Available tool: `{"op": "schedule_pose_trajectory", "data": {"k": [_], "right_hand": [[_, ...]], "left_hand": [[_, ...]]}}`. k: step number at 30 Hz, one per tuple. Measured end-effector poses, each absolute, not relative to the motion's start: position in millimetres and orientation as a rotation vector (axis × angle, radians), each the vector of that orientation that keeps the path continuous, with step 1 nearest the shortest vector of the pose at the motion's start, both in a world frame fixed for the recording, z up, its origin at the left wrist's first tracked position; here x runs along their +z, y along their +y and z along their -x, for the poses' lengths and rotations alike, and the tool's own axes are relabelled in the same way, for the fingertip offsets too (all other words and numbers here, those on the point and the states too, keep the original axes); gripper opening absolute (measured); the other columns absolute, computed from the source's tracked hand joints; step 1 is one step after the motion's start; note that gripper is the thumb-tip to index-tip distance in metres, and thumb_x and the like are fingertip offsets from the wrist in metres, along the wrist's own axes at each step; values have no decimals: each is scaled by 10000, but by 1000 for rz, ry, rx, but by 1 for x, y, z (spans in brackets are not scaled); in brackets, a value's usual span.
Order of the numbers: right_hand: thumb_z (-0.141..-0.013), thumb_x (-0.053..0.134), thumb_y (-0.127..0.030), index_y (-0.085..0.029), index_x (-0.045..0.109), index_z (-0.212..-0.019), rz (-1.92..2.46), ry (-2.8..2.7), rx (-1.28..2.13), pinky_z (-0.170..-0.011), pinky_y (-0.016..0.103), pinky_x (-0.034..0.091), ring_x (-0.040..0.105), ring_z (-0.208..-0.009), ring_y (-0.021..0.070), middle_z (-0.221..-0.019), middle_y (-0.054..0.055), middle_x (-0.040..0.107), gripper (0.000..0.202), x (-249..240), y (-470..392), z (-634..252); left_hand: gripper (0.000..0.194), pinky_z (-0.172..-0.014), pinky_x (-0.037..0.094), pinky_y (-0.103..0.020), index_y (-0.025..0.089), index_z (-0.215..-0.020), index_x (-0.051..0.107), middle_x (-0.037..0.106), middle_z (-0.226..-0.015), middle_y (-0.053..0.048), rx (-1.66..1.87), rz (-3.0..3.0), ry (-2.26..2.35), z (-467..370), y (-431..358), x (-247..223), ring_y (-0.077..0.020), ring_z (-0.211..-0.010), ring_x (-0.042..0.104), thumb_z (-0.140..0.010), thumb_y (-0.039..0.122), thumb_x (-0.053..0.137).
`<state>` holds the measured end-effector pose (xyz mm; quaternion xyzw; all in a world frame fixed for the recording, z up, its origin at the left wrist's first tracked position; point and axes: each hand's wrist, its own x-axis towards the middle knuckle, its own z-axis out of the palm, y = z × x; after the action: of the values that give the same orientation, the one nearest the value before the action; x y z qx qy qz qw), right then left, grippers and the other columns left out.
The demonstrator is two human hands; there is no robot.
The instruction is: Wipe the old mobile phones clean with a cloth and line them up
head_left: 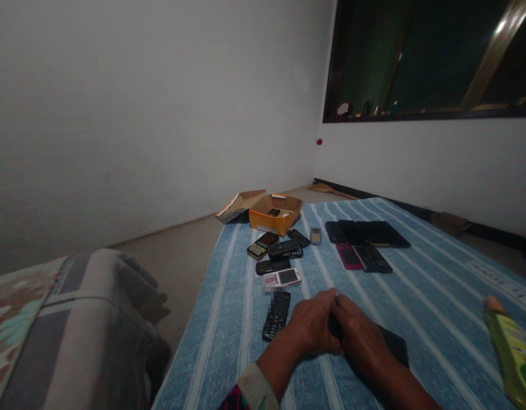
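Observation:
On the blue striped cloth (228, 319), my left hand (316, 322) and my right hand (359, 324) meet, both closed around something dark that they mostly hide. A black flat object (393, 344) shows beyond my right wrist, partly covered by it. Just left of my left hand lies a black keypad phone (277, 316). Beyond it are a white and pink phone (282, 278), a dark phone (273, 266) and several more phones. A pink-edged phone (349, 256) lies beside dark phones (376, 258) farther right.
An open orange box (271, 221) with a phone inside stands at the far end, its lid (241, 206) beside it. Dark flat devices (374, 232) lie at the back right. A yellow-green bottle (510, 356) is at the right edge. A covered seat (92, 330) stands left.

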<state>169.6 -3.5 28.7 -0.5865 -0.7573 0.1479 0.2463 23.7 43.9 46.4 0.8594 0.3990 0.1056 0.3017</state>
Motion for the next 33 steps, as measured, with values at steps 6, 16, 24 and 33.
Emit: {"op": "schedule_pose_trajectory", "data": {"k": [6, 16, 24, 33], "right_hand": [[-896, 361, -146, -156, 632, -1101, 1735, -2026, 375, -864, 320, 451, 587, -970, 228, -1023, 111, 638, 340, 30, -6, -177], [-864, 410, -162, -147, 596, -1202, 1622, -2072, 398, -932, 332, 429, 564, -1047, 235, -1111, 127, 616, 386, 27, -4, -170], [-908, 350, -181, -183, 641, -1137, 1750, -2039, 393, -911, 326, 455, 594, -1046, 230, -1089, 115, 643, 371, 23, -11, -185], [-839, 341, -124, -164, 653, -1196, 1838, -1975, 89, -982, 382, 470, 590, -1166, 259, -1282, 131, 616, 477, -8, -35, -231]], "left_hand": [[1015, -1041, 412, -471, 243, -1435, 324, 500, -1428, -104, 246, -2286, 1082, -24, 46, 45, -360, -1270, 505, -558, 394, 810], [863, -961, 472, -471, 250, -1315, 449, 595, -1304, -96, 256, -2332, 1040, -25, 46, 50, -365, -1160, 587, -565, 485, 806], [863, -952, 473, -437, 255, -1323, 462, 601, -1300, -86, 243, -2335, 1080, -25, 44, 46, -351, -1150, 596, -572, 518, 795], [953, -949, 471, -431, 240, -1395, 411, 596, -1311, -100, 223, -2336, 1086, -25, 45, 45, -356, -1152, 592, -571, 526, 795]]}}
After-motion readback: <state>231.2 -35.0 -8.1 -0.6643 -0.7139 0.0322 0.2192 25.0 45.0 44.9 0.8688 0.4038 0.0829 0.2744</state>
